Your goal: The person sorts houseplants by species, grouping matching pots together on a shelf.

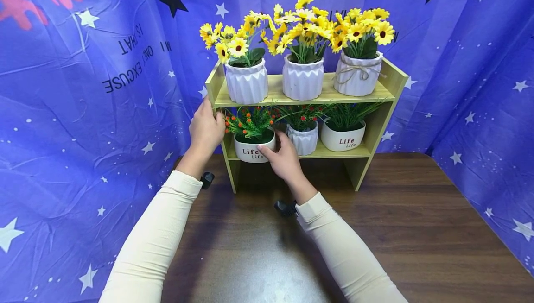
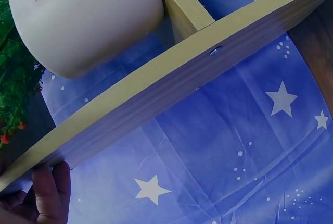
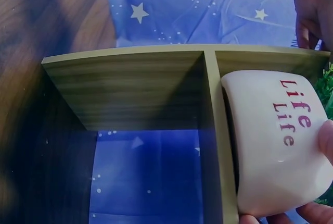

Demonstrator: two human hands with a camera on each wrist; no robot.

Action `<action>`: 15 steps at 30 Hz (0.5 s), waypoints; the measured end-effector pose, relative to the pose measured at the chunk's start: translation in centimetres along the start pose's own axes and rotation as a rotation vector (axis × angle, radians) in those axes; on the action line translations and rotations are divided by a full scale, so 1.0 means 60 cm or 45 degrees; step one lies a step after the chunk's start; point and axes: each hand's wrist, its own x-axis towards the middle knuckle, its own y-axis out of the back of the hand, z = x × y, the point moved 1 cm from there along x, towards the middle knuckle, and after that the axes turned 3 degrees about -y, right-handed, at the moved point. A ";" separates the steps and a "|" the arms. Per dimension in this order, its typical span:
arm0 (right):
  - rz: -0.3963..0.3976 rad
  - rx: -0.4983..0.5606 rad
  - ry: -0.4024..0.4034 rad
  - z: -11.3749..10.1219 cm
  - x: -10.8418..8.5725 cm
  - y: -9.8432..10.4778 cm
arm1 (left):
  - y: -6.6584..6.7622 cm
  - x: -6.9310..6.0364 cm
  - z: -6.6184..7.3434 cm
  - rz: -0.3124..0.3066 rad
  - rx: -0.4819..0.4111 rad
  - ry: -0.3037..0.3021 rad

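Observation:
My right hand (image 1: 287,157) grips a white oval flower pot (image 1: 249,151) marked "Life" by its right side, thumb on the front. In the right wrist view the pot (image 3: 281,146) stands at the lower board, with fingertips under its far side. Orange-dotted greenery (image 1: 250,122) grows from it. My left hand (image 1: 206,126) holds the left side panel of the wooden shelf (image 1: 294,155) near the upper board. Its curled fingers (image 2: 49,193) lie against the panel's edge in the left wrist view.
Three white pots with yellow flowers, left (image 1: 247,83), middle (image 1: 303,79) and right (image 1: 358,76), line the top board. Below, a ribbed pot (image 1: 303,140) with red-dotted greenery and another "Life" pot (image 1: 343,137) stand to the right. A starry blue curtain (image 1: 96,154) surrounds the brown table (image 1: 409,210).

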 end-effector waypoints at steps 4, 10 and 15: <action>0.011 0.034 -0.034 0.002 0.004 -0.007 | 0.001 0.000 -0.001 0.009 0.007 -0.006; 0.038 -0.010 -0.069 0.004 0.011 -0.014 | 0.001 -0.001 -0.002 0.008 -0.001 -0.008; 0.056 -0.024 -0.089 0.007 0.010 -0.015 | -0.004 -0.003 -0.003 0.010 -0.017 0.008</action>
